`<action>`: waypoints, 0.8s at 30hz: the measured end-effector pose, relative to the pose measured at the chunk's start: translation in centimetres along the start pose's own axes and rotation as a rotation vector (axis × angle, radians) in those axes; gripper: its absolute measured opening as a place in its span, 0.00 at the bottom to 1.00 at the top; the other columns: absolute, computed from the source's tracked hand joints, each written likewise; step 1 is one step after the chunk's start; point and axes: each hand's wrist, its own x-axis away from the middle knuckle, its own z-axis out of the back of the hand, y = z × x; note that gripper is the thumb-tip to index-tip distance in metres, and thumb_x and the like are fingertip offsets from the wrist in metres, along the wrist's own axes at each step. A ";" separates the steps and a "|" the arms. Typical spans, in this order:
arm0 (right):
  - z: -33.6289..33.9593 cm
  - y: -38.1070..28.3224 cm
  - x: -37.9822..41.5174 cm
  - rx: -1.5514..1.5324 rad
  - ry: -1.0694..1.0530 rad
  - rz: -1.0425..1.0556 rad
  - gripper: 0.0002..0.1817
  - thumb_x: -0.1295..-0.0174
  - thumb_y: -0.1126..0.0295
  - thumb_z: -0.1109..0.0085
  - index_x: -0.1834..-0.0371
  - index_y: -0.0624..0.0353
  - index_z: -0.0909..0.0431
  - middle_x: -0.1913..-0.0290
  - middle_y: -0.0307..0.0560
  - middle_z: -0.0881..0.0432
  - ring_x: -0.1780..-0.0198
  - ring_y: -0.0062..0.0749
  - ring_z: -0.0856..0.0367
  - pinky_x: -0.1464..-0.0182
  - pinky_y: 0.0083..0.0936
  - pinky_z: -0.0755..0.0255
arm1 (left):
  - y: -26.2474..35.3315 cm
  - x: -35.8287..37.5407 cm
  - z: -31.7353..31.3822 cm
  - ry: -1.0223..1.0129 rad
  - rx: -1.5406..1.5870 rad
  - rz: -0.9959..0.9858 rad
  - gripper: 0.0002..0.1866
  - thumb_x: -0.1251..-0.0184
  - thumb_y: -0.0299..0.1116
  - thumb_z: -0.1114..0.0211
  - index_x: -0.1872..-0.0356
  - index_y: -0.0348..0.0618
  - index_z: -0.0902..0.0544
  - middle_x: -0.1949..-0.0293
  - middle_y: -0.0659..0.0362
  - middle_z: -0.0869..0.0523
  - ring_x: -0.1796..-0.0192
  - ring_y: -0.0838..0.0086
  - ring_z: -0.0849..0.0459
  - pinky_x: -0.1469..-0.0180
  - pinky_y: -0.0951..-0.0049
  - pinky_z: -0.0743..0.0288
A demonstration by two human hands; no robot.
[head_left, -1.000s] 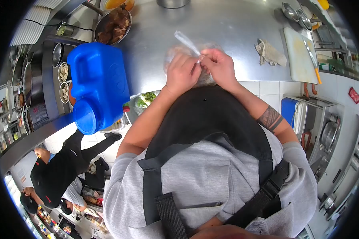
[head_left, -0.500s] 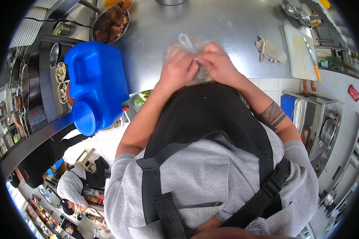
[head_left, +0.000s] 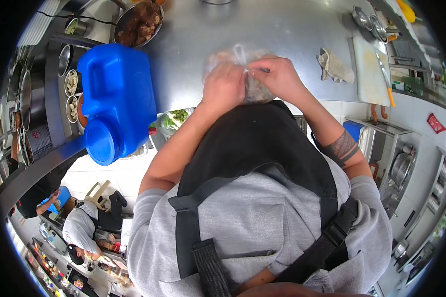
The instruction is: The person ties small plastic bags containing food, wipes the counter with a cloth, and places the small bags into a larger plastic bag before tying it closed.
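A clear plastic bag (head_left: pixel 258 93) with pale, brownish contents rests on the steel table, close against my black apron. My left hand (head_left: pixel 225 85) is closed on the gathered neck of the bag, its fingers curled. Beside it, my right hand (head_left: pixel 278 78) pinches at the same neck with thumb and forefinger, and a small dark patch that I cannot make out shows between them. The twisted top of the bag (head_left: pixel 240 51) sticks up beyond my hands. What is inside the bag is blurred by the plastic.
A large blue jug (head_left: pixel 118 94) stands at the left table edge, near a bowl of dark meat (head_left: pixel 139 24). To the right lie a crumpled cloth (head_left: pixel 335 66), a cutting board (head_left: pixel 369 69) and a knife (head_left: pixel 384 79). Co-workers (head_left: pixel 82 227) are at lower left.
My right hand has turned and drawn slightly away from the left, its fingers higher on the neck. My left hand stays on the bag. The view has shifted slightly.
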 end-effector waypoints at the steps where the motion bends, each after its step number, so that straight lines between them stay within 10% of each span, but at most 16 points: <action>1: 0.3 0.0 0.1 0.118 0.049 0.123 0.08 0.32 0.69 0.35 0.58 0.62 0.13 0.60 0.49 0.13 0.60 0.41 0.16 0.54 0.32 0.23 | 0.4 -0.2 0.5 -0.053 0.003 0.024 0.05 0.43 0.23 0.30 0.68 0.37 0.18 0.66 0.51 0.16 0.62 0.52 0.17 0.58 0.56 0.21; 5: 1.8 4.2 -0.9 0.341 0.078 0.235 0.08 0.36 0.69 0.32 0.59 0.62 0.12 0.61 0.51 0.14 0.63 0.52 0.17 0.57 0.36 0.22 | -0.5 0.5 1.2 -0.309 -0.101 0.069 0.04 0.40 0.24 0.33 0.69 0.36 0.19 0.67 0.48 0.17 0.60 0.49 0.17 0.56 0.53 0.22; 17: -4.8 1.6 1.4 0.545 0.169 0.393 0.27 0.47 0.62 0.27 0.45 0.64 0.18 0.44 0.53 0.19 0.37 0.54 0.26 0.30 0.48 0.39 | -3.7 5.0 5.2 -0.205 0.010 0.312 0.08 0.31 0.33 0.31 0.68 0.41 0.15 0.70 0.51 0.16 0.63 0.53 0.17 0.58 0.57 0.22; 24: -3.6 2.3 3.6 0.517 0.146 0.378 0.12 0.61 0.65 0.33 0.71 0.54 0.16 0.72 0.45 0.17 0.57 0.41 0.18 0.43 0.37 0.34 | -1.4 7.5 6.1 -0.491 -0.029 0.257 0.08 0.31 0.31 0.31 0.70 0.39 0.16 0.71 0.51 0.17 0.66 0.53 0.18 0.61 0.56 0.24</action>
